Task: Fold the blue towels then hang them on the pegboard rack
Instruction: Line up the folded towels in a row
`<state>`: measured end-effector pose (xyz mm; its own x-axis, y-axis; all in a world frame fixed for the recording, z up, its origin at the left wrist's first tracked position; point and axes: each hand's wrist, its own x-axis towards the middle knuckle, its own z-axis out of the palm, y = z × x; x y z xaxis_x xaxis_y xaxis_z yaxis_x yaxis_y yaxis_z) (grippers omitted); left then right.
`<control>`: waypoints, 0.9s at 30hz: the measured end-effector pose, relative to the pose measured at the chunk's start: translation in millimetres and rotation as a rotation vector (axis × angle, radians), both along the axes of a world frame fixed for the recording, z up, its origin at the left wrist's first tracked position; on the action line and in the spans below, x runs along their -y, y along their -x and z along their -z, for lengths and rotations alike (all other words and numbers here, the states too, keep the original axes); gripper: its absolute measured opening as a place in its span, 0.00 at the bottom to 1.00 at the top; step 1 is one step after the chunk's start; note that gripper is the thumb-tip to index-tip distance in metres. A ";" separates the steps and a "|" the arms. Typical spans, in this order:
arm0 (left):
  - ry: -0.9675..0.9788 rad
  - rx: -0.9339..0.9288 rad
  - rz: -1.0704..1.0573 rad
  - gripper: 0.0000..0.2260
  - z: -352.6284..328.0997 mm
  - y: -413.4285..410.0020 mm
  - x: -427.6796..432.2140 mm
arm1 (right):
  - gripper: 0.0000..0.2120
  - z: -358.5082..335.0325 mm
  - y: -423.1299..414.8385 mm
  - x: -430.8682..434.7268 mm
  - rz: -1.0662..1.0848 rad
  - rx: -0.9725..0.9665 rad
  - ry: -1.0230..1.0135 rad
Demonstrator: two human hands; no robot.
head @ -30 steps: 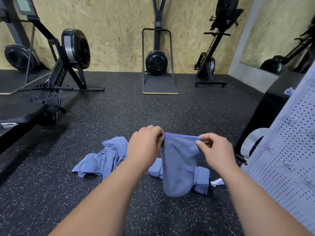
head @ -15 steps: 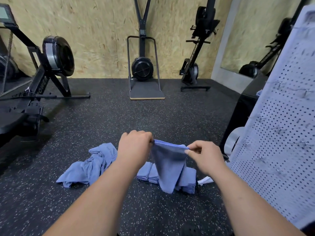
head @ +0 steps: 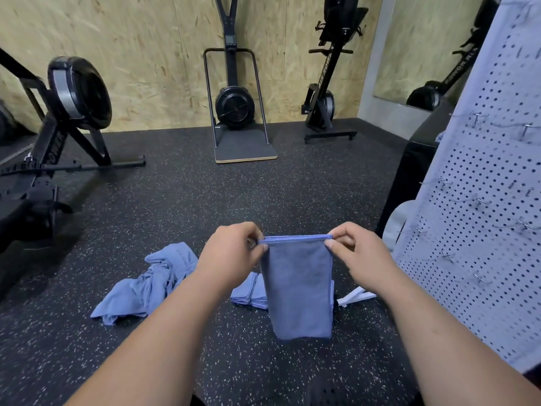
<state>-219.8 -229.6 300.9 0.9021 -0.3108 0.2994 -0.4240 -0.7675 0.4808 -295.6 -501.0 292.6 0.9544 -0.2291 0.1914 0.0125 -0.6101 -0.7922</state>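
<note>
Fingers of left hand (head: 234,254) and right hand (head: 361,254) pinch blue towel (head: 297,288) top corners; rower (head: 79,92) lettering blurred.

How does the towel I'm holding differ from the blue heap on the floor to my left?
The held towel hangs flat and folded, its top edge pinched by the left hand and right hand; the heap lies crumpled on the floor, untouched. The held towel forms a neat rectangle; the heap sprawls, wrinkled. Both are blue cloth.
</note>
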 end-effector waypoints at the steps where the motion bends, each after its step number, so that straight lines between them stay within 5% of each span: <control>1: 0.053 -0.025 0.012 0.05 0.4 -0.8 2.2 | 0.03 -0.1 -0.8 2.3 -0.008 0.001 -0.005; 8: 0.563 -0.167 -0.038 0.07 1.3 -8.9 25.8 | 0.02 -4.3 -12.7 8.2 -0.009 0.086 -0.196; 10: 0.520 -0.174 -0.056 0.12 4.8 -15.5 28.9 | 0.04 -6.3 -18.8 6.6 -0.018 0.122 -0.209; 14: 0.122 -0.031 -0.061 0.13 14.2 -25.3 34.0 | 0.06 -8.5 -30.0 -1.4 -0.047 0.189 -0.090; 19: 0.125 0.081 0.330 0.15 3.4 -22.3 52.2 | 0.07 -13.6 -35.7 -15.0 -0.157 0.231 0.069; 23: 0.214 0.054 0.255 0.08 3.7 -26.6 53.5 | 0.13 -4.8 -44.6 -9.2 -0.257 0.057 -0.021; 27: 0.272 -0.063 0.308 0.06 1.9 -29.6 46.1 | 0.07 12.2 -51.0 0.5 -0.278 -0.079 0.103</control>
<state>-190.2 -275.6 299.0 0.7985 -0.4863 0.3547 -0.5772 -0.4511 0.6807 -244.6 -501.4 280.4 0.9906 0.0598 0.1232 0.1314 -0.6688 -0.7318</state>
